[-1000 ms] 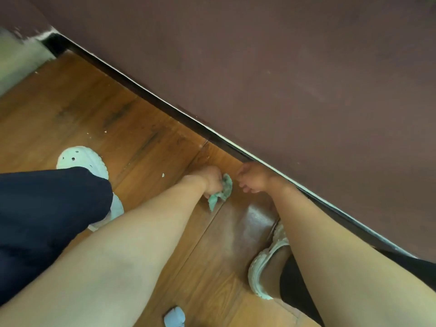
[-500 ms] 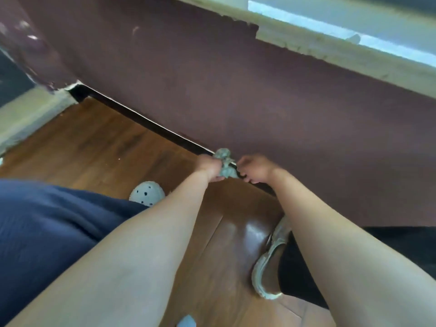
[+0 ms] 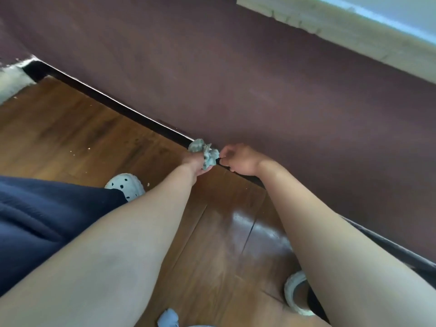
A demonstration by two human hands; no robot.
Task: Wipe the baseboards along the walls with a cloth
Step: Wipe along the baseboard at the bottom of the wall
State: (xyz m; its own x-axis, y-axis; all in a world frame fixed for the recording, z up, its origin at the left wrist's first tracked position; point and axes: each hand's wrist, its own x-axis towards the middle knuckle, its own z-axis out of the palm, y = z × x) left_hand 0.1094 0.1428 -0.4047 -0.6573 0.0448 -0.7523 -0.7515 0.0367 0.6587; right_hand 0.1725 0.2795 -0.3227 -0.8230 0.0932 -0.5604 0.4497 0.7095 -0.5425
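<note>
— Left hand (image 3: 196, 163) is clenched round the cloth (image 3: 204, 152), isn't it?

— Yes, fist closed on it. The cloth is a crumpled grey-green wad, bunched above the knuckles and pressed against the baseboard (image 3: 113, 103) where it meets the wall (image 3: 236, 79).

— Which way does the wad lie?

— Its longer side runs roughly along the baseboard, from upper left to lower right as I see it. The end nearest the right hand (image 3: 240, 159) hangs a little lower.

— And that right hand?

— Fingers curled, thumb and fingertips drawn together just beside the cloth's edge. Whether they actually pinch the fabric, I cannot tell; the gap is too small to judge.

— The baseboard itself?

— Dark strip, with a thin pale line on its top edge. Its long axis crosses diagonally, from a corner at the far left down to the lower right, passing behind the right forearm.

— What about the floor (image 3: 70, 133)?

— Brown wood planks, glossy near the middle, with a few pale crumbs scattered to the left.

— Feet?

— A white clog (image 3: 128, 185) with holes peeks out beyond a dark blue garment (image 3: 42, 220) on the left. Another pale shoe (image 3: 295, 296) shows at the lower right, beside the right arm.

— Anything higher up?

— A chipped cream ledge (image 3: 342, 24) runs across the upper right of the maroon wall.
</note>
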